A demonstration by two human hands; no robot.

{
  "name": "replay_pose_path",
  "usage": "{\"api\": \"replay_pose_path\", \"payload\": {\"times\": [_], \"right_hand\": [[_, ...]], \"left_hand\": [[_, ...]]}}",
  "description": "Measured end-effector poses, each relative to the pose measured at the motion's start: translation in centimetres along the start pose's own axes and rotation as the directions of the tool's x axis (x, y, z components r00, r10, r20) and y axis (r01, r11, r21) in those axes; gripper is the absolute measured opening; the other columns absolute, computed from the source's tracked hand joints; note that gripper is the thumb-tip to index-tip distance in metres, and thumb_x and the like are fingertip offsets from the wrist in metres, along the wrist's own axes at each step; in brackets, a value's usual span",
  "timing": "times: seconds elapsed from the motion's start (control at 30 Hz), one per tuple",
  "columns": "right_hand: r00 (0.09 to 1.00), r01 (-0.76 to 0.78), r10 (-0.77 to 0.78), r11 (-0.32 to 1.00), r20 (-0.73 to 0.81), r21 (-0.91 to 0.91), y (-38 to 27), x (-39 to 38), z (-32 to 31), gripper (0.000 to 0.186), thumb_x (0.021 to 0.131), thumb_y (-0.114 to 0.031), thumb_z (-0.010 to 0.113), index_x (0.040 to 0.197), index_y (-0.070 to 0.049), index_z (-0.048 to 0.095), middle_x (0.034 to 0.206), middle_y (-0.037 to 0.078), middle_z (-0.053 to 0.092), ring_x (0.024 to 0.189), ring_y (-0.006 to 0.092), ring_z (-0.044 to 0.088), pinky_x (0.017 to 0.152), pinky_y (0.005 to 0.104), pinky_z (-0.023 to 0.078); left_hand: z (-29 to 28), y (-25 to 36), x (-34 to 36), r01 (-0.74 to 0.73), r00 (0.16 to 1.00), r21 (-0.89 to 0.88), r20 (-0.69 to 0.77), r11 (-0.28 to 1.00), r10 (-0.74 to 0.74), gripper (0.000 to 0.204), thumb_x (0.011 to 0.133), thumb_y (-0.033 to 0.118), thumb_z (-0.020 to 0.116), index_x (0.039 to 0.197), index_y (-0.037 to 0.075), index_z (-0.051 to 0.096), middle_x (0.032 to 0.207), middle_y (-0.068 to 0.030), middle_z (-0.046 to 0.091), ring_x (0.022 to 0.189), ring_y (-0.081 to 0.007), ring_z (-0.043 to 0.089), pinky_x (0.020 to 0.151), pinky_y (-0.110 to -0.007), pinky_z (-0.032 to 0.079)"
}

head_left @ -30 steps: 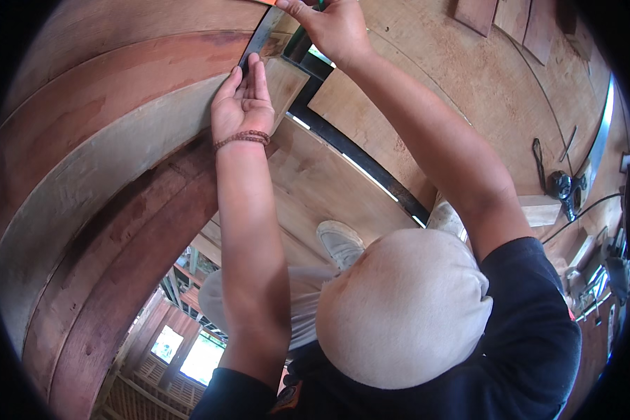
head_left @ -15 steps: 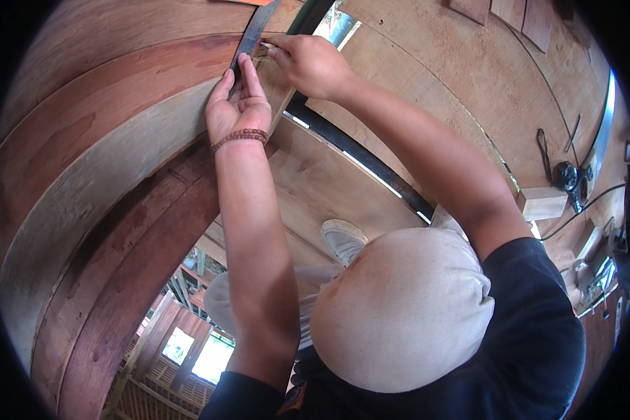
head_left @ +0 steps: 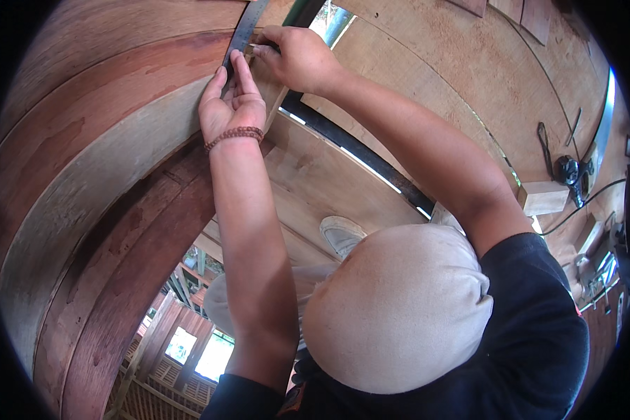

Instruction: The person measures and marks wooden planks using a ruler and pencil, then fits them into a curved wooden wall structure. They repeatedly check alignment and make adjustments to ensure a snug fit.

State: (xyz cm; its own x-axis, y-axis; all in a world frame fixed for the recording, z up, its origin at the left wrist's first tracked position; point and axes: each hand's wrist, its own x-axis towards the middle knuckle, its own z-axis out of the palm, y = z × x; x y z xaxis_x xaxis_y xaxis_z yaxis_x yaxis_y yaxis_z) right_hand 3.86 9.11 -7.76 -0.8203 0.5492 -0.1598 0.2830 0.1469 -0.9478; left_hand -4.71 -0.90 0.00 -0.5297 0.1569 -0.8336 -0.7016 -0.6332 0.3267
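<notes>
My left hand (head_left: 232, 105), with a brown bead bracelet at the wrist, lies palm up with fingers stretched against the lower part of a steel ruler (head_left: 247, 24), which runs along curved wooden planks (head_left: 119, 80). My right hand (head_left: 297, 59) is closed around a small, thin pencil-like thing (head_left: 255, 46), its tip beside the ruler at a narrow wooden piece (head_left: 273, 84); the fingers partly hide what it grips. A black metal bar (head_left: 357, 157) runs behind that piece, along an edge of plywood.
A plywood surface (head_left: 420, 77) on the right carries loose boards (head_left: 532, 17), a black tool (head_left: 567, 169) with a cord, a wood block (head_left: 542, 196) and a long saw blade (head_left: 602, 126). My bent knee (head_left: 392, 301) and shoe (head_left: 339, 234) are below; windows (head_left: 213, 353) show lower left.
My right hand has come down from the ruler's upper end to beside my left fingertips. The orange thing at the top has left view, and both hands appear slightly further left.
</notes>
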Motion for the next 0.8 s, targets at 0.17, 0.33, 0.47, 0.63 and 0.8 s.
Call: {"api": "replay_pose_path", "payload": {"times": [0.17,0.33,0.47,0.63,0.8], "right_hand": [[1.000,0.017,-0.017,1.000,-0.013,0.003,0.27,0.10,0.05,0.032,0.094,-0.031,0.060,0.116,-0.011,0.073,0.099,0.022,0.073,0.096,0.0406,0.069,0.088,0.0494,0.055],[0.998,0.046,-0.046,0.999,-0.036,0.000,0.39,0.08,0.24,0.032,0.094,-0.030,0.060,0.116,-0.011,0.073,0.098,0.021,0.073,0.095,0.0403,0.069,0.087,0.0493,0.055],[0.996,0.061,-0.058,0.997,-0.070,0.041,0.34,-0.02,0.33,0.029,0.095,-0.029,0.065,0.109,-0.005,0.071,0.095,0.023,0.071,0.092,0.0414,0.068,0.082,0.0467,0.054],[0.996,0.071,-0.067,0.996,-0.063,0.056,0.49,-0.12,0.32,0.029,0.095,-0.028,0.065,0.109,-0.005,0.071,0.096,0.022,0.072,0.093,0.0413,0.068,0.083,0.0465,0.054],[0.992,0.077,-0.072,0.996,-0.099,0.050,0.76,-0.13,0.58,0.028,0.095,-0.028,0.065,0.109,-0.004,0.071,0.096,0.022,0.071,0.091,0.0417,0.068,0.082,0.0467,0.054]], "left_hand": [[0.03,-0.12,0.03,-0.004,1.000,0.013,0.010,1.000,0.004,0.027,0.099,-0.003,0.054,0.124,-0.014,0.052,0.122,-0.0236,0.062,0.115,-0.0349,0.066,0.099,-0.043,0.061],[-0.03,-0.04,0.23,-0.010,1.000,0.022,0.016,1.000,0.010,0.028,0.099,-0.003,0.054,0.124,-0.014,0.052,0.122,-0.0238,0.063,0.115,-0.0346,0.066,0.099,-0.043,0.062],[-0.10,-0.19,0.13,-0.021,0.999,0.030,0.025,0.999,0.020,0.028,0.099,-0.003,0.054,0.124,-0.015,0.051,0.122,-0.0241,0.063,0.116,-0.0341,0.066,0.099,-0.042,0.061],[-0.11,-0.19,0.04,-0.024,0.999,0.029,0.022,0.999,0.023,0.029,0.098,-0.004,0.055,0.124,-0.015,0.051,0.123,-0.0242,0.063,0.116,-0.0337,0.065,0.100,-0.042,0.061],[-0.21,-0.15,0.37,-0.028,0.999,0.038,0.034,0.999,0.026,0.028,0.097,-0.004,0.056,0.123,-0.015,0.052,0.123,-0.0236,0.063,0.116,-0.0337,0.066,0.100,-0.042,0.061]]}}
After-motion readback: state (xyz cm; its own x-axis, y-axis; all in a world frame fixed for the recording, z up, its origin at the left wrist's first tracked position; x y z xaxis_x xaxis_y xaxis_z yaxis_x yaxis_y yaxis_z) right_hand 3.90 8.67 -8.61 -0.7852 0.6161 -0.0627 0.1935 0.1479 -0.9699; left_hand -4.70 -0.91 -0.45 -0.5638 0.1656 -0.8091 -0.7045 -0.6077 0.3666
